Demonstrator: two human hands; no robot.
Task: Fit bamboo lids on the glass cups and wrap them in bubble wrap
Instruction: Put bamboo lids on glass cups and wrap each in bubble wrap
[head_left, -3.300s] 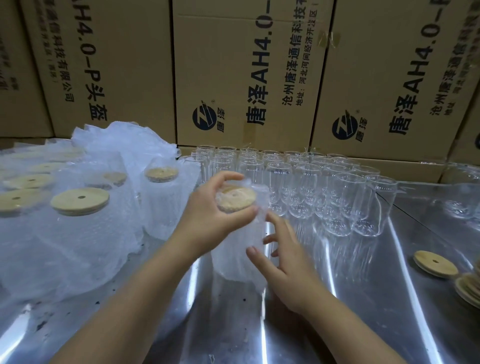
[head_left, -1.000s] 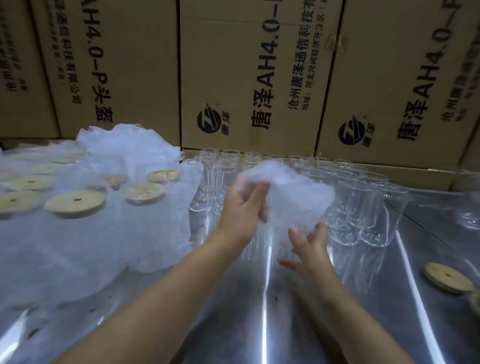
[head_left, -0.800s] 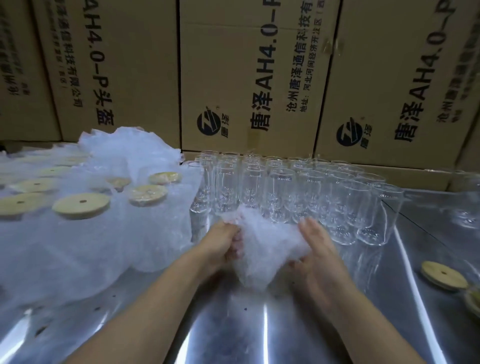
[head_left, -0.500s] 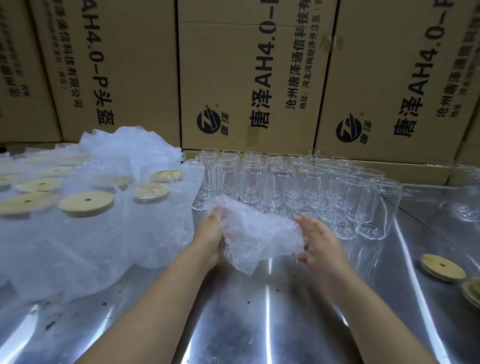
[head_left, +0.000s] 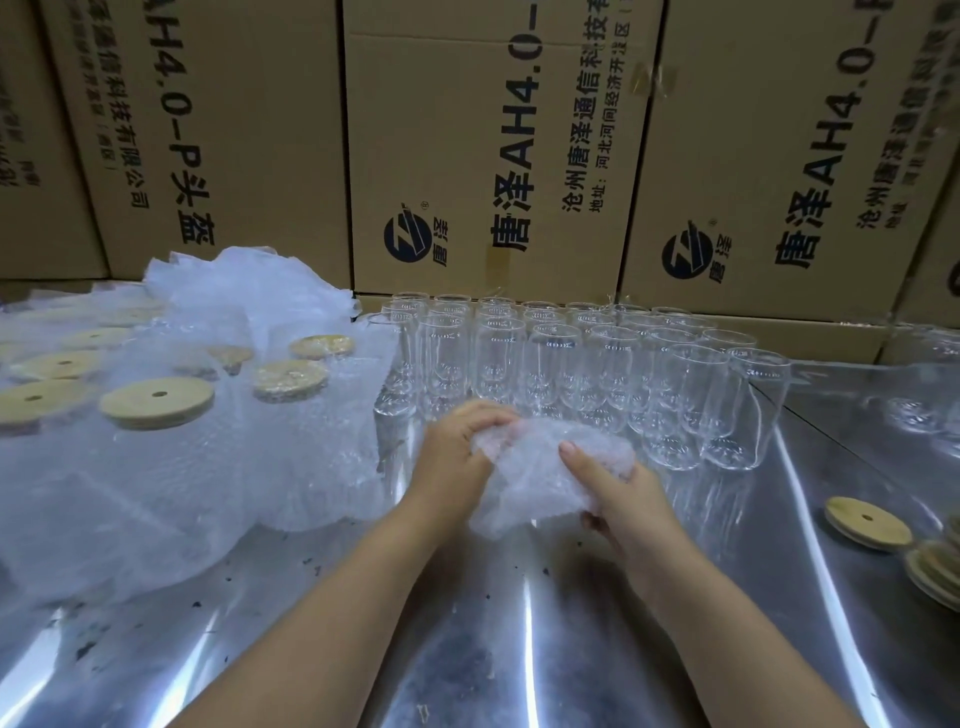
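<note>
Head view: the left hand (head_left: 457, 457) and right hand (head_left: 618, 499) both grip a crumpled bubble wrap sheet (head_left: 540, 467) low over the steel table (head_left: 519, 649), at centre. No cup shows inside it. The bare glass cups (head_left: 550, 364) stand just beyond, packed tight, so a wide sweep of the sheet could topple the near row. Wrapped cups (head_left: 156, 402) crowd the left, loose bamboo lids (head_left: 867, 522) lie at the right, and cardboard boxes (head_left: 493, 156) wall the far side.

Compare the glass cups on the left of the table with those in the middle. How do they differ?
The left cups are swathed in bubble wrap; the middle cups are bare. The left cups carry bamboo lids; the middle cups are open-topped. Both groups stand upright on the metal table.
</note>
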